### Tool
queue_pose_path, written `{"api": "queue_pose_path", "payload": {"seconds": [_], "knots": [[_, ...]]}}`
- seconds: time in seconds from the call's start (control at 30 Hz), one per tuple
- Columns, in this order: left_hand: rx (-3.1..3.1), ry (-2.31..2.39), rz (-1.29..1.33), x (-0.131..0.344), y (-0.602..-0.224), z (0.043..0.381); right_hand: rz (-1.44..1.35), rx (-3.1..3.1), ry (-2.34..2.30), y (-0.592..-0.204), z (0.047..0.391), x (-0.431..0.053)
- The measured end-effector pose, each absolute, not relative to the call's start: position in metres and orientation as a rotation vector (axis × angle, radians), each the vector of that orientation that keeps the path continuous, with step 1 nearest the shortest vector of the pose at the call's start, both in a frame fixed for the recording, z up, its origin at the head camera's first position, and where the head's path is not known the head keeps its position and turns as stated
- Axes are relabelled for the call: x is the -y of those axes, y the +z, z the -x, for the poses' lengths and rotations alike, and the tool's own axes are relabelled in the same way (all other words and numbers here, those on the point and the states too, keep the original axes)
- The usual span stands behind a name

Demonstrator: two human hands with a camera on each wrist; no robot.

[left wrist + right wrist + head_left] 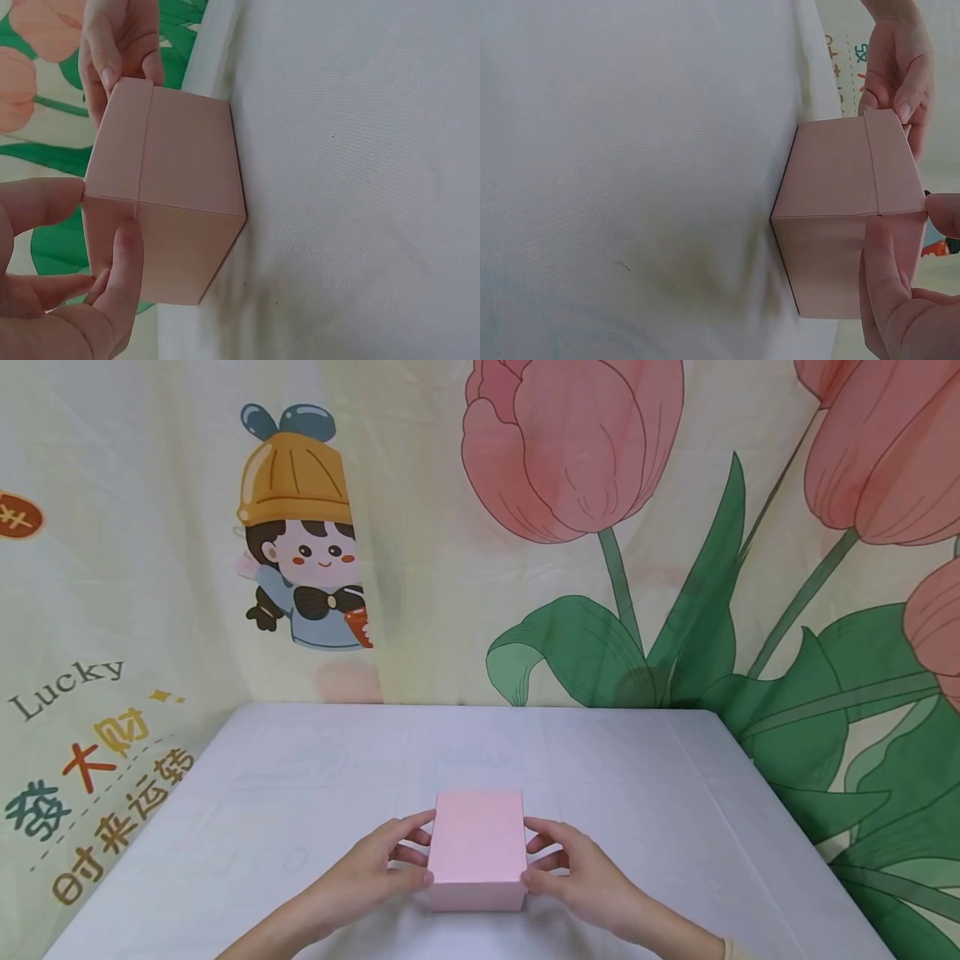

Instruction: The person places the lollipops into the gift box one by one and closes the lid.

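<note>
A pink lidded box (478, 839) stands upright on the white-covered table, near the front middle. My left hand (371, 870) holds its left side, fingers bent and the thumb at the front corner. On the opposite side my right hand (588, 878) grips it in much the same way. The left wrist view shows the lid (116, 150) fitted over the box body, with fingertips at the lid's edge and corner. Seen from the right wrist, the lid's seam (874, 161) runs beside the fingers. The lid is on, so the inside is hidden.
A white cloth covers the table (337, 760), with slight wrinkles. Behind it hangs a curtain (420, 527) printed with large tulips, a cartoon child and lettering. The table's far edge lies close to that curtain.
</note>
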State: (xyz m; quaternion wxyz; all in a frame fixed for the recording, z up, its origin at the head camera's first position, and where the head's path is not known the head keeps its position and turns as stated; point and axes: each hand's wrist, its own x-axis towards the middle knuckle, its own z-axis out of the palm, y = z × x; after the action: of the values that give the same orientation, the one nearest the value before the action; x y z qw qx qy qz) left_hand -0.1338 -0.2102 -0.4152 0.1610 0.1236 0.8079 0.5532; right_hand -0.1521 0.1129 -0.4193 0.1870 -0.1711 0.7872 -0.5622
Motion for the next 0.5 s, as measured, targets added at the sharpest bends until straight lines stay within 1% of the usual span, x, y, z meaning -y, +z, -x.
{"api": "queue_pose_path", "payload": {"seconds": [0.5], "knots": [[-2.287,1.631,-0.374,0.211,-0.431,0.134,0.510,-2.199,-1.599,-0.432,0.155,-0.115]]}}
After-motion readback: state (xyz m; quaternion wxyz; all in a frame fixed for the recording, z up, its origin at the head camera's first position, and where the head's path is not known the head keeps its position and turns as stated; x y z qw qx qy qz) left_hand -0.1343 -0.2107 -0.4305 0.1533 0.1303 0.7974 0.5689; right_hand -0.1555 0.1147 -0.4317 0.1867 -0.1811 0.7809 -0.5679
